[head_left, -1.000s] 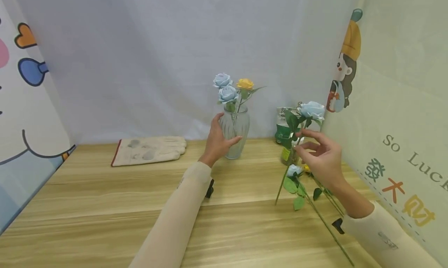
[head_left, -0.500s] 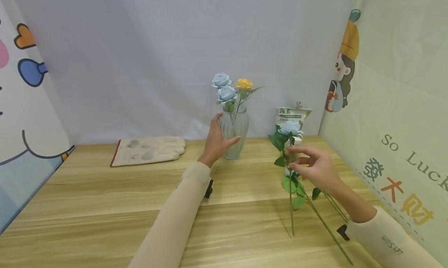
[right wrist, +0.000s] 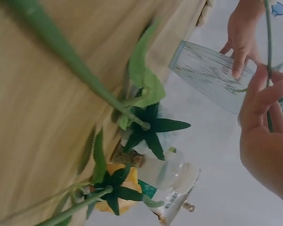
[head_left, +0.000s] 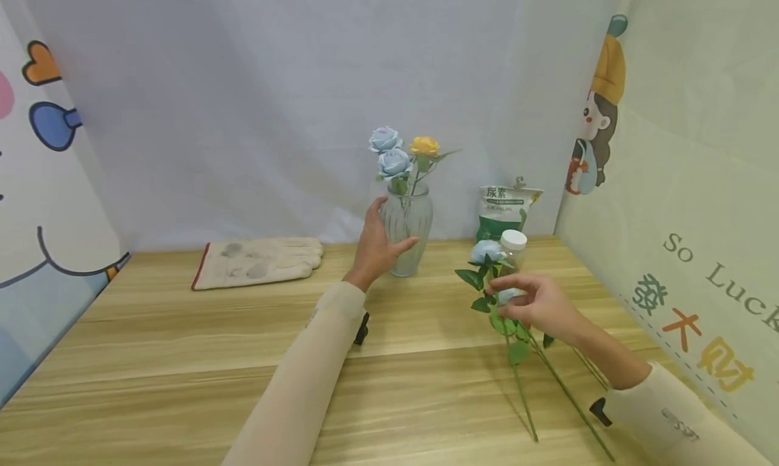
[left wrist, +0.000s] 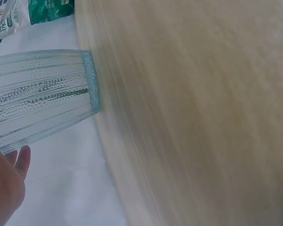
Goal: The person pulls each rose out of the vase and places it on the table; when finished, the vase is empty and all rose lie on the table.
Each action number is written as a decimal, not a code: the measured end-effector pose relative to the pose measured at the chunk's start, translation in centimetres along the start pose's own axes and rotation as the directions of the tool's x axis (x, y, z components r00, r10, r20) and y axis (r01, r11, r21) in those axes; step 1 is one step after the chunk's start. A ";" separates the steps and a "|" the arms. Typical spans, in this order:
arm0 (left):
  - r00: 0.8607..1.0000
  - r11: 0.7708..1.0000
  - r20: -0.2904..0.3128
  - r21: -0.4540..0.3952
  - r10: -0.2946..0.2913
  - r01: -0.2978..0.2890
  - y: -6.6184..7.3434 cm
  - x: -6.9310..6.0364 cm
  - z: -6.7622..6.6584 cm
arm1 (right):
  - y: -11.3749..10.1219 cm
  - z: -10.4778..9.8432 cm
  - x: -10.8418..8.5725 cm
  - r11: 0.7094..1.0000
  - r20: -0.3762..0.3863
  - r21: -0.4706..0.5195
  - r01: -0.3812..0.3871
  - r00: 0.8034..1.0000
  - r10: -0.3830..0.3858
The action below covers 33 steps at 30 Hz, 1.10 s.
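A clear ribbed glass vase (head_left: 409, 233) stands upright, holding two blue roses (head_left: 394, 163) and a yellow rose (head_left: 425, 146). Around its left side curls my left hand (head_left: 379, 249), thumb across the front; in the left wrist view that hand (left wrist: 5, 186) is at the glass vase (left wrist: 42, 96). My right hand (head_left: 538, 307) pinches the stem of a blue rose (head_left: 487, 251), bloom up, stem slanting down toward the front. In the right wrist view the right hand (right wrist: 269, 122) has thumb and fingers on a thin green stem (right wrist: 269, 37).
Beneath the right hand another blue rose (head_left: 508, 295) lies on the table (head_left: 243, 358), with a yellow rose (right wrist: 117, 188) beside it in the right wrist view. Behind are a white-capped jar (head_left: 514, 241) and a clipped green-white bag (head_left: 500, 212). A cloth glove (head_left: 262, 262) lies at the back left.
The right hand has moved down and slightly left with the blue rose; its bloom is lower, and its stem's lower end has swung right and toward the front. The left hand stays at the vase.
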<state>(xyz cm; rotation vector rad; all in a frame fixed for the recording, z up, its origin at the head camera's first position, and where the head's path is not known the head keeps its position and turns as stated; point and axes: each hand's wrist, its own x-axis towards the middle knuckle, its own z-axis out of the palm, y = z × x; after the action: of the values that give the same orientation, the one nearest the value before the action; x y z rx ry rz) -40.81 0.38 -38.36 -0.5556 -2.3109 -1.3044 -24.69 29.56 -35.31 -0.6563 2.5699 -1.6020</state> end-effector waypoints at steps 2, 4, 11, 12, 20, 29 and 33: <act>1.000 1.000 -0.004 -0.004 0.003 -0.003 0.0 0.0 -0.1 | 0.3 0.1 0.0 0.998 0.051 -0.024 -0.051 0.997 0.052; 1.000 1.000 -0.004 -0.005 0.003 -0.003 0.0 0.0 -0.1 | 0.5 0.2 0.0 0.994 0.099 -0.056 -0.091 0.990 0.096; 1.000 1.000 0.004 -0.008 0.001 -0.001 0.1 0.0 -0.2 | 0.8 0.3 0.0 0.986 0.188 -0.061 -0.158 0.968 0.167; 1.000 1.000 0.004 -0.006 0.000 0.000 0.1 -0.1 -0.2 | 0.8 0.4 0.0 0.985 0.203 -0.055 -0.165 0.964 0.173; 1.000 1.000 0.013 -0.003 -0.004 0.004 0.0 -0.2 -0.2 | 1.7 0.7 0.0 0.974 0.266 -0.122 -0.189 0.940 0.216; 1.000 1.000 0.022 -0.012 -0.014 0.014 0.0 -0.3 -0.2 | 2.3 0.7 -0.4 0.967 0.297 -0.147 -0.206 0.924 0.242; 1.000 1.000 0.019 -0.007 -0.009 0.009 0.1 -0.3 -0.3 | 2.3 0.6 -0.5 0.968 0.309 -0.150 -0.202 0.920 0.240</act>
<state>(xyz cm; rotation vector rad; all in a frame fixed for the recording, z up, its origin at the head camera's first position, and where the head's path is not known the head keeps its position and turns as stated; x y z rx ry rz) -40.47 0.12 -38.37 -0.5628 -2.3274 -1.3180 -24.88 30.09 -37.71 -0.5566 2.4028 -1.1735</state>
